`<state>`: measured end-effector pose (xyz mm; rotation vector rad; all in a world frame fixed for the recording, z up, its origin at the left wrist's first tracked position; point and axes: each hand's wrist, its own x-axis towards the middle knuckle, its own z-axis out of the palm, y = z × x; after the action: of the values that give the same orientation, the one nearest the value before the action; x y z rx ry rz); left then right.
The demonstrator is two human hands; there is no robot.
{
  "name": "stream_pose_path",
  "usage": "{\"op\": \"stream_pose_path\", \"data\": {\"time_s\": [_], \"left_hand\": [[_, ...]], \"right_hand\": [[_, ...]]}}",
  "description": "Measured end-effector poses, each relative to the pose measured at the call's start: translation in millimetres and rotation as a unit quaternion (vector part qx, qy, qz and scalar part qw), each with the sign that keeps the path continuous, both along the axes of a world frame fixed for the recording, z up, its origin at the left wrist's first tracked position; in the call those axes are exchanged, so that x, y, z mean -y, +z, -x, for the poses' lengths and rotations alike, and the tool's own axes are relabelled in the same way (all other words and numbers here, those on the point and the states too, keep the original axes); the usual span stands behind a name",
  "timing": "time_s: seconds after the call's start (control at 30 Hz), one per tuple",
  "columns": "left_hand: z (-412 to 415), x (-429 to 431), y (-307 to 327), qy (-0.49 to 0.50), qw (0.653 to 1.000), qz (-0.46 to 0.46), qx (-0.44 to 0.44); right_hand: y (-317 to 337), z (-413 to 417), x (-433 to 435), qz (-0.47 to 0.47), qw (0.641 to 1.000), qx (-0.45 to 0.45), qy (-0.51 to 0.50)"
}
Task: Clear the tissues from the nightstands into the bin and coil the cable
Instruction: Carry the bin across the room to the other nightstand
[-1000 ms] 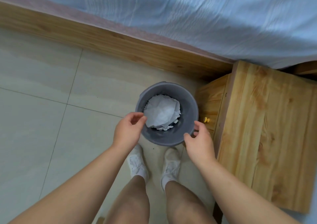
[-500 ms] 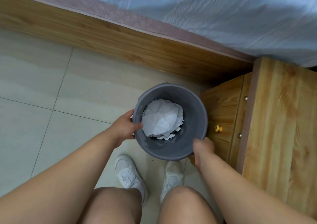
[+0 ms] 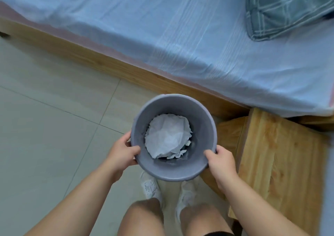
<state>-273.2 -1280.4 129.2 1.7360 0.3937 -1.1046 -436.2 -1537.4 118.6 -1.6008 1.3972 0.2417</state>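
A round grey bin (image 3: 173, 105) is held up above the floor, over my feet. Crumpled white tissues (image 3: 167, 135) fill its bottom. My left hand (image 3: 122, 153) grips the bin's left rim, thumb inside and fingers outside. On the right rim my right hand (image 3: 221, 160) grips the same way. A wooden nightstand (image 3: 282, 163) stands to the right of the bin, its top bare where visible. No cable is in view.
A bed with a light blue sheet (image 3: 189, 37) and a wooden frame (image 3: 108, 62) runs across the top. A green checked pillow (image 3: 289, 8) lies at the upper right. Pale floor tiles (image 3: 45, 127) spread to the left. My white shoes (image 3: 151, 187) stand below the bin.
Both hands went from hovering at the bin to gripping its rim. The bin has risen off the floor and looks larger, and the view has tilted up to show more bed.
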Motion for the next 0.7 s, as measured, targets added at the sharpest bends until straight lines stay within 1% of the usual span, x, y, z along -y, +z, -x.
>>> {"op": "stream_pose_path", "data": {"time_s": [0.1, 0.2, 0.3, 0.4, 0.47, 0.53, 0.6, 0.7], "left_hand": [[2.8, -32.4, 100.4, 0.059, 0.998, 0.009, 0.021], [6.8, -67.0, 199.7, 0.118, 0.992, 0.02, 0.046], [8.3, -109.5, 286.3, 0.165, 0.982, 0.033, 0.083], [9.3, -157.3, 361.7, 0.203, 0.969, 0.059, 0.125], [12.5, -189.7, 399.8, 0.224, 0.96, 0.065, 0.152], [19.5, -221.6, 427.6, 0.266, 0.946, 0.067, 0.173], [24.1, -249.6, 447.7, 0.308, 0.93, 0.07, 0.186], [21.9, -285.7, 465.3, 0.358, 0.91, 0.072, 0.195]], "right_hand": [[99.8, -32.0, -11.1, 0.006, 0.998, 0.024, 0.066], [200.2, -65.9, -29.4, 0.006, 0.988, 0.052, 0.146], [288.7, -96.4, -56.1, 0.006, 0.968, 0.098, 0.229], [366.7, -128.0, -96.2, -0.015, 0.942, 0.158, 0.297], [407.7, -143.7, -127.4, -0.037, 0.925, 0.208, 0.317], [436.1, -157.5, -160.4, -0.074, 0.907, 0.253, 0.328], [452.3, -168.1, -195.2, -0.118, 0.888, 0.287, 0.339], [460.8, -185.3, -244.5, -0.206, 0.874, 0.298, 0.324]]}}
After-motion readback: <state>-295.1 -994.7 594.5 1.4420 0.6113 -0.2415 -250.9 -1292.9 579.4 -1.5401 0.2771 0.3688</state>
